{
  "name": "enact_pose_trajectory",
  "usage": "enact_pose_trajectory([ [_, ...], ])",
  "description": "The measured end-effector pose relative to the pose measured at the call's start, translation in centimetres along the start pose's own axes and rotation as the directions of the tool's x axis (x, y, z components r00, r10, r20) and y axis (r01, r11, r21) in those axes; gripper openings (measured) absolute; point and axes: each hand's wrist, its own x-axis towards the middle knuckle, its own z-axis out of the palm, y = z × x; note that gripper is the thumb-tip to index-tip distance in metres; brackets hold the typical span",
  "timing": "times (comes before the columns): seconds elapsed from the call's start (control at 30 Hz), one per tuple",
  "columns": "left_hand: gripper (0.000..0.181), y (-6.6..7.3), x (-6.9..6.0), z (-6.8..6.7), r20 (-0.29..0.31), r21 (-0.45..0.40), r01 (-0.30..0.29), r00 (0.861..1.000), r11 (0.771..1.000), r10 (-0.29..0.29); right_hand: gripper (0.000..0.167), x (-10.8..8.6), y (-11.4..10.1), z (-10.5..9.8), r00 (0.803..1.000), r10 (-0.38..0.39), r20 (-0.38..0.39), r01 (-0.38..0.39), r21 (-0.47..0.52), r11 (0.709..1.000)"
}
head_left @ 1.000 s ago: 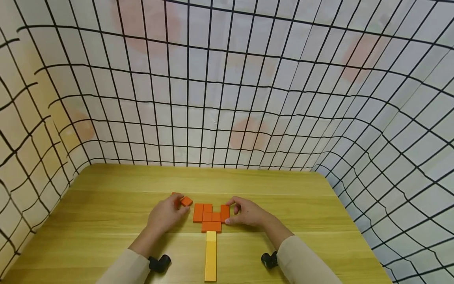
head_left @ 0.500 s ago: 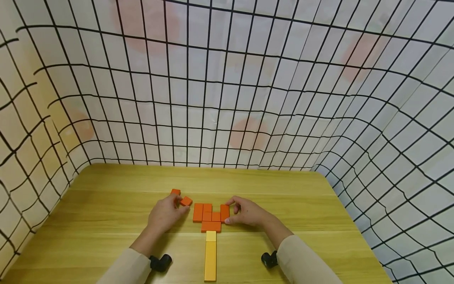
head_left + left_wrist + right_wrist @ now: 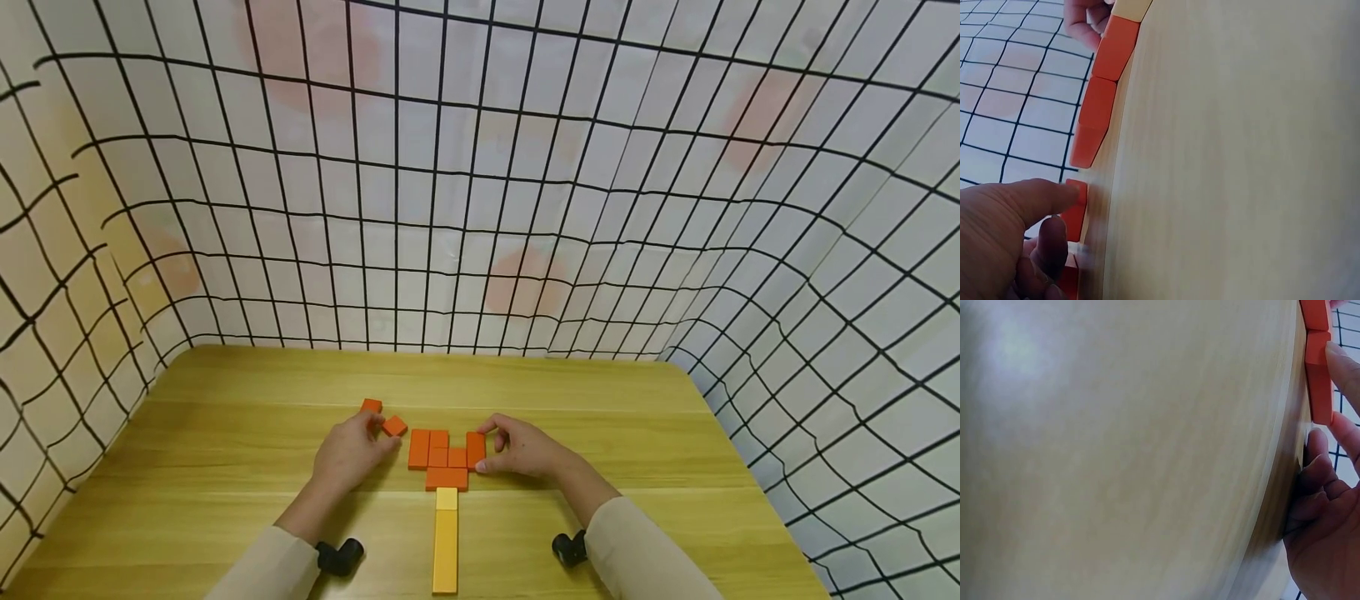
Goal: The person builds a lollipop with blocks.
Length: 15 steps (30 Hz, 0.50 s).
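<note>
Just past the left hand (image 3: 348, 454) lies a loose block (image 3: 371, 405); its fingers pinch a skewed block (image 3: 394, 426). Both seem unplaced. The orange cluster (image 3: 438, 458) looks largely assembled on the tabletop (image 3: 600, 392), the right hand (image 3: 525, 447) pinching its rightmost block (image 3: 476, 451).

Far orange block (image 3: 371, 405) more visible, emerging beyond left hand (image 3: 348, 455)

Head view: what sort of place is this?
Probably a tabletop work booth: a wood-grain table, a black grid on three sides with pale sheeting behind it, and orange blocks laid out.
</note>
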Motion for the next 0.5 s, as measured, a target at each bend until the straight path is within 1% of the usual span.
enact_pose_trajectory([
  [0.5, 0.041, 0.26, -0.31, 0.03, 0.006, -0.01, 0.021, 1.0, 1.0, -0.021, 0.048, -0.24, -0.24, -0.01, 1.0, 0.002, 0.0, -0.002, 0.006, 1.0],
])
